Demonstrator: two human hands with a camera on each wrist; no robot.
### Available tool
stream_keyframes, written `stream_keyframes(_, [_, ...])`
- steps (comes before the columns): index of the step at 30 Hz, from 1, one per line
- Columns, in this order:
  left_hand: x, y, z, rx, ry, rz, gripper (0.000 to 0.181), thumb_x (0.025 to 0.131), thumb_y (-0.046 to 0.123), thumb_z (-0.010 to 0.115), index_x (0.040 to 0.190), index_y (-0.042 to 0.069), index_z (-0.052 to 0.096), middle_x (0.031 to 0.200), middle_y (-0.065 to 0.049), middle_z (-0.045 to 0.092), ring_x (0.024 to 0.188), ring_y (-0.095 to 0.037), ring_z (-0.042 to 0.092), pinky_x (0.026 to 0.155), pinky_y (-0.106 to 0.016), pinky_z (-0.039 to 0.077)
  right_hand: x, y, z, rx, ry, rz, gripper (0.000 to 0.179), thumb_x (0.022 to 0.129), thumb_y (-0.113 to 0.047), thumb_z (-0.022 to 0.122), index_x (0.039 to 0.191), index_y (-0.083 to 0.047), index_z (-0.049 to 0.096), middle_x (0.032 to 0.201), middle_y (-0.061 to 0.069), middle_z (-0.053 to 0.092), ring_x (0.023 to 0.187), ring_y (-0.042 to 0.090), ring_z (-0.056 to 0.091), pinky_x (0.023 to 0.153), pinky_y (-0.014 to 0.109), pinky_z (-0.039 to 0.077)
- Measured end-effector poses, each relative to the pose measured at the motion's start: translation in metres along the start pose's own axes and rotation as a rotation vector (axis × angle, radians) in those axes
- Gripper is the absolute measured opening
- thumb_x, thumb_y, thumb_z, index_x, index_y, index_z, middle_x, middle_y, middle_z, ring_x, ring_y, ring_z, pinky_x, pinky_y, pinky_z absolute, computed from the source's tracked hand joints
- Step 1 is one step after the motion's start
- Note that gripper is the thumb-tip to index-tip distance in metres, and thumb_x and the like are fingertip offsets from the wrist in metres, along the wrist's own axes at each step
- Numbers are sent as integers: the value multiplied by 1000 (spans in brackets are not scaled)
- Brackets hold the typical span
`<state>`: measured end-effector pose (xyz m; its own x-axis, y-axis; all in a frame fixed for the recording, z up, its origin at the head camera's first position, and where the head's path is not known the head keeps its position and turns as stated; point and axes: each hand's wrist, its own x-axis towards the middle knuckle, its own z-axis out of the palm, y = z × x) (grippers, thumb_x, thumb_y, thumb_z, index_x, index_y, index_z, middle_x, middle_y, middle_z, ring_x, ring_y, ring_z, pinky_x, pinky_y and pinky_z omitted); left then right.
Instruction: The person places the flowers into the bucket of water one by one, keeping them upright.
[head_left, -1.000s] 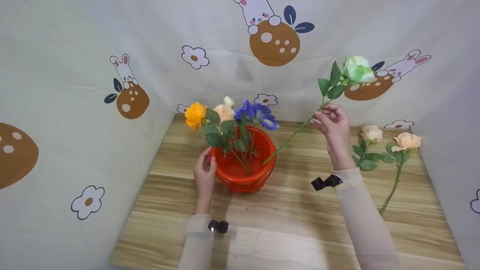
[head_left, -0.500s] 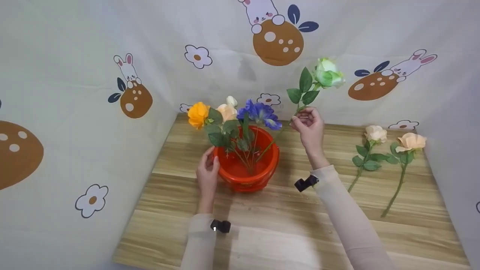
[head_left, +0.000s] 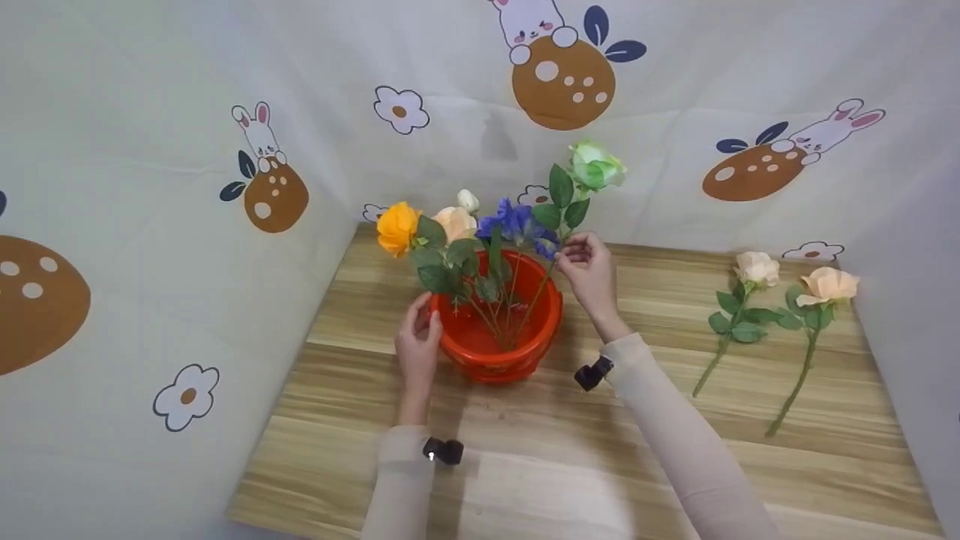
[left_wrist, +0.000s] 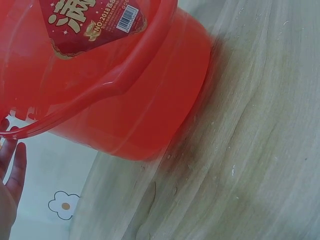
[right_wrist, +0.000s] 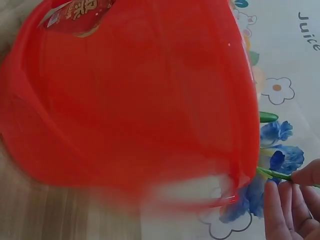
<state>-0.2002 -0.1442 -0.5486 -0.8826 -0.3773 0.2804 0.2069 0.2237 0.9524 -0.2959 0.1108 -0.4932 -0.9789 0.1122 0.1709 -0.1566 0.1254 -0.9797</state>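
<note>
A red plastic bucket (head_left: pixel 499 364) stands upright on the wooden table, several artificial flowers inside it. At its left rim, my left hand (head_left: pixel 418 349) holds the edge between thumb and fingers; the left wrist view shows those fingertips (left_wrist: pixel 19 165) by the handle joint. My right hand (head_left: pixel 590 277) pinches the stem of a pale green rose (head_left: pixel 596 166), above the bucket's right rim. The rose leans right, its stem's lower end inside the bucket. Close to that hand is a blue iris (head_left: pixel 514 221). An orange flower (head_left: pixel 398 229) and a peach flower (head_left: pixel 455 223) lean left.
Two peach roses lie on the right of the table (head_left: pixel 600 465): a paler rose (head_left: pixel 757 268) and a deeper-coloured rose (head_left: pixel 829 285). A printed cloth (head_left: pixel 442 45) hangs behind and on both sides. The bucket's handle (left_wrist: pixel 115 85) hangs down in front.
My right hand has moved left and slightly down with the green rose, bringing its stem from beside the rim into the bucket. My left hand has stayed at the rim.
</note>
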Motion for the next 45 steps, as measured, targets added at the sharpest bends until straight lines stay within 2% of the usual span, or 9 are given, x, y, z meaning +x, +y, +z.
stream_keyframes(7, [6, -35, 5, 7, 64, -55, 33, 93, 4, 61, 125, -5, 62, 118, -27, 68, 104, -34, 66, 81, -15, 52, 4, -1, 4, -71, -31, -24, 19, 83, 4, 67, 101, 4, 62, 92, 15, 68, 76, 5, 59, 70, 12, 52])
stream_keyframes(14, [2, -36, 7, 26, 71, -47, 31, 92, 4, 62, 121, -8, 62, 115, -29, 68, 104, -38, 67, 85, -26, 57, 3, -1, 3, -126, -23, -22, 17, 83, 0, 67, 99, 1, 63, 91, 16, 70, 74, 7, 59, 67, 12, 51])
stream_keyframes(22, [3, -36, 9, 8, 72, -56, 30, 92, 3, 63, 121, -7, 62, 115, -27, 69, 104, -37, 67, 85, -25, 56, -4, 11, 6, -132, -58, 8, 18, 82, 4, 67, 100, 4, 65, 93, 22, 71, 74, 6, 59, 70, 11, 51])
stream_keyframes(26, [3, -35, 11, 15, 71, -69, 30, 93, 2, 62, 121, -7, 61, 115, -28, 69, 104, -36, 67, 84, -22, 55, -8, 18, 10, -149, -78, 15, 18, 81, 5, 69, 98, 5, 64, 93, 21, 69, 78, 10, 60, 71, 12, 51])
stream_keyframes(29, [2, -31, 12, 10, 64, -80, 30, 93, 1, 60, 122, -9, 59, 115, -29, 68, 104, -37, 66, 81, -19, 53, -8, 20, 13, -170, -81, -1, 18, 81, 3, 71, 98, 5, 65, 93, 20, 68, 81, 16, 62, 72, 14, 51])
stream_keyframes(32, [-1, -15, 11, 6, 52, -80, 29, 93, 1, 60, 120, -9, 59, 113, -29, 68, 102, -36, 66, 80, -17, 52, -8, 21, 14, -162, -77, 4, 20, 82, 3, 72, 100, 5, 65, 95, 20, 68, 83, 19, 62, 73, 15, 51])
stream_keyframes(36, [-6, 5, 8, -4, 57, -68, 26, 93, 2, 60, 116, -9, 59, 111, -28, 68, 100, -30, 67, 80, -17, 53, -8, 22, 13, -137, -81, 40, 23, 82, 2, 74, 104, 5, 64, 97, 21, 69, 81, 14, 62, 74, 15, 51])
stream_keyframes(41, [-8, 9, 7, -38, 78, -64, 23, 93, 3, 62, 112, -9, 60, 120, -27, 64, 100, -26, 66, 80, -16, 53, -11, 27, 3, -108, -85, 56, 27, 85, -4, 75, 108, 4, 65, 102, 21, 70, 81, 8, 62, 76, 14, 51])
stream_keyframes(45, [-6, 9, 5, -24, 96, -54, 23, 93, 5, 64, 111, -8, 62, 125, -26, 63, 99, -27, 67, 79, -14, 53, -15, 33, -10, -104, -76, 65, 26, 88, -8, 73, 110, 3, 66, 105, 21, 69, 82, 6, 61, 76, 13, 51])
